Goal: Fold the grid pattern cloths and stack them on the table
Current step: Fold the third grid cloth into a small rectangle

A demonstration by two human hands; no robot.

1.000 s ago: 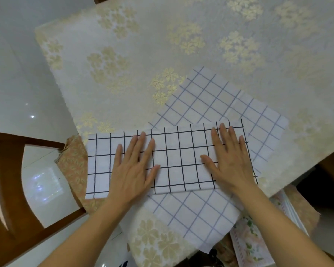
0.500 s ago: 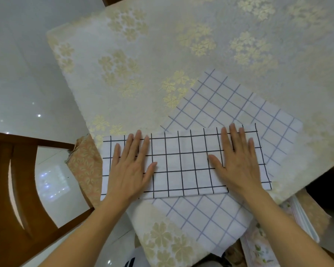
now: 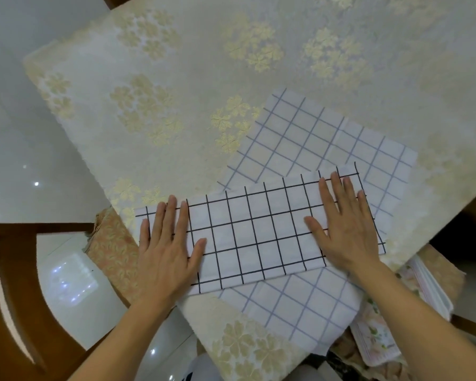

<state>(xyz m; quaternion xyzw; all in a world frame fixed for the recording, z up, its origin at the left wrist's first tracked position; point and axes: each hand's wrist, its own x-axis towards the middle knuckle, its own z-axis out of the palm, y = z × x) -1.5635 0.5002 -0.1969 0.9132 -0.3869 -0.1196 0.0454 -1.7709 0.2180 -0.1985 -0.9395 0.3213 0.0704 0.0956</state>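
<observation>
A white cloth with a bold black grid (image 3: pixel 259 229) lies folded into a long strip near the table's corner. My left hand (image 3: pixel 168 251) presses flat on its left end with straight fingers. My right hand (image 3: pixel 346 226) presses flat on its right end. Under the strip lies a second white cloth with a faint blue-grey grid (image 3: pixel 322 136), spread flat at an angle; its lower part (image 3: pixel 294 306) reaches over the table's near edge.
The table wears a cream cloth with gold flowers (image 3: pixel 176 92); its corner points toward me. A wooden chair (image 3: pixel 8 270) stands at the lower left over a glossy white floor. Floral fabric and a stack of papers (image 3: pixel 423 292) sit at the lower right.
Both hands have slid apart along the black-grid strip, left hand toward its left end and right hand toward its right end. The view has shifted slightly.
</observation>
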